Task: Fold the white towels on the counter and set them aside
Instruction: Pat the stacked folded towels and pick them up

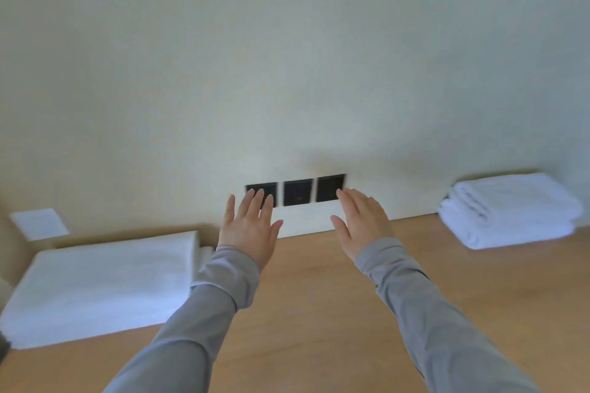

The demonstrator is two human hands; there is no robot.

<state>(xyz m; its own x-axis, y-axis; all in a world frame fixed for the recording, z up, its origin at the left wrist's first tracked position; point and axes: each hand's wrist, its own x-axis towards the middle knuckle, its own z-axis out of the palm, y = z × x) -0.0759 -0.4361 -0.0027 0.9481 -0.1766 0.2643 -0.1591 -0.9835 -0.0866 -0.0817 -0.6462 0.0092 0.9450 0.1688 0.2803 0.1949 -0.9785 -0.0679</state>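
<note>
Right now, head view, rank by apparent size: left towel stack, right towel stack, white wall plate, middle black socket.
1. left towel stack (nearer camera, which inflates it)
2. right towel stack
3. white wall plate
4. middle black socket

The bench is showing a smooth, matt, light wood-look top. The white towels at left and the stack at right are looking like soft, thick cloth. The wall is appearing matt and painted, the three black panels smooth, the grey sleeves fine cloth.
</note>
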